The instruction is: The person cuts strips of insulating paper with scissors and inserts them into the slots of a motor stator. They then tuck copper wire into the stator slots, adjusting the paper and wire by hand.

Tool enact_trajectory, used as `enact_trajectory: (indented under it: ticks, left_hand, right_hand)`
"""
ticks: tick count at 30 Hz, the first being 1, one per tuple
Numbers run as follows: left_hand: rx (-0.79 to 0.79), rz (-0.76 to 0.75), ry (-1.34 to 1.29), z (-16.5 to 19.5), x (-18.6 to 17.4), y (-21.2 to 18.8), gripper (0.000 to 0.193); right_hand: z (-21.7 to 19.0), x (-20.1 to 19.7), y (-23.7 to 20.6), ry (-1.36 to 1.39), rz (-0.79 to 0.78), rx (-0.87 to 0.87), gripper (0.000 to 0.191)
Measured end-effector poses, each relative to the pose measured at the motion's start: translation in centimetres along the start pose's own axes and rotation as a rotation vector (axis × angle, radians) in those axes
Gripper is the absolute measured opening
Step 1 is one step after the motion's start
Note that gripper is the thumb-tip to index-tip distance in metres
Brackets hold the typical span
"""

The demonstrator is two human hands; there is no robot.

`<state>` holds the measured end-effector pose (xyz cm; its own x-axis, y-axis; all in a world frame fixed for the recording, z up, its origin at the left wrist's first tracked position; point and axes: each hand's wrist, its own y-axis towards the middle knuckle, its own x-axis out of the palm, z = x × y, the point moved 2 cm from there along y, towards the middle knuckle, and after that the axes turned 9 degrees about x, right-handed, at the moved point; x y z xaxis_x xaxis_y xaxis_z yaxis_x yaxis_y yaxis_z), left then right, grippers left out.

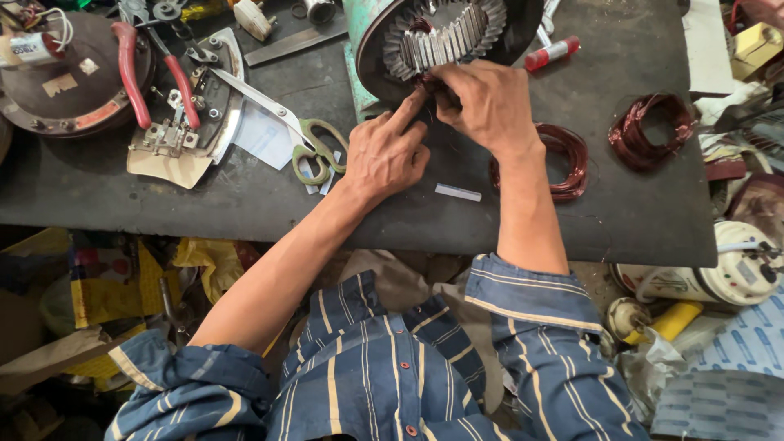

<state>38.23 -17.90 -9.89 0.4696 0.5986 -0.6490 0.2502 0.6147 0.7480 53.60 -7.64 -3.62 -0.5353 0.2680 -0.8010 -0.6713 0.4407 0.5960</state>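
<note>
A round motor stator point(441, 37) with silvery slotted laminations stands at the far middle of the dark workbench point(204, 196). My left hand point(388, 151) points its index finger up at the stator's lower rim, where dark red copper wire shows. Beside it, my right hand point(486, 102) curls its fingers over that wire at the rim; how firmly it grips is hidden. A coil of red copper wire point(563, 159) lies partly under my right wrist. Another coil point(653, 131) lies farther right.
Green-handled scissors point(314, 147) lie left of my left hand, red-handled pliers point(151, 73) and a metal motor cover point(188, 114) farther left. A red-and-white marker point(551, 53) sits right of the stator. A small white strip point(457, 193) lies near the front edge. Clutter surrounds the bench.
</note>
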Motion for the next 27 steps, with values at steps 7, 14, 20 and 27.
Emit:
enact_trajectory:
  ticks: [7, 14, 20, 27]
  left_hand:
    - [0.016, -0.058, 0.100, 0.4, 0.5, -0.3, 0.015]
    - [0.004, -0.116, 0.129, 0.5, 0.5, -0.2, 0.015]
    - [0.009, -0.075, 0.040, 0.5, 0.1, -0.4, 0.017]
    - [0.004, -0.053, 0.029, 0.0, 0.2, -0.5, 0.016]
  right_hand:
    - [0.6, 1.0, -0.2, -0.133, 0.087, -0.102, 0.029]
    - [0.8, 2.1, -0.8, -0.159, 0.057, -0.088, 0.022]
    - [0.5, 1.1, -0.8, -0.029, 0.033, 0.014, 0.020]
    - [0.9, 1.1, -0.5, 0.082, -0.095, 0.149, 0.029]
